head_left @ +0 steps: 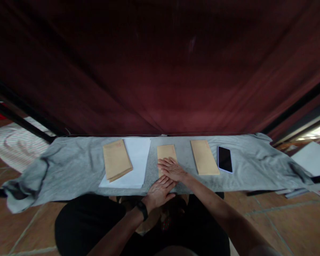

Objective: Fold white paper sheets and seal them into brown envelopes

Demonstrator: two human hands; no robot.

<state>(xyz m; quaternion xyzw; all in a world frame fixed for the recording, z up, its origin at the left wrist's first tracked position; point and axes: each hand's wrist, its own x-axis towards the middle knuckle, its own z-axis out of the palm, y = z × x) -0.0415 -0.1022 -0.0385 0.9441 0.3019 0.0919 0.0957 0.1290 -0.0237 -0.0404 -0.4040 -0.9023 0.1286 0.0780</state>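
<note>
A brown paper envelope [165,151] lies upright in front of me on the grey cloth. My right hand [173,170] is flat on its middle, fingers stretched toward the left. Close below, my left hand [160,190] rests with straight fingers at the envelope's lower end, its fingertips meeting the right hand. Both hands are open, and they cover the lower part of the envelope. To the left, a stack of brown envelopes [116,160] sits partly over white paper sheets [138,160]. Another brown envelope or thin stack [204,157] lies to the right.
A phone [225,159] with a dark screen lies right of the envelopes. Grey cloth [77,160] covers the narrow table surface. Behind it hangs a dark red curtain [160,99]. Striped fabric [18,142] is at the far left, over a tiled floor [296,227].
</note>
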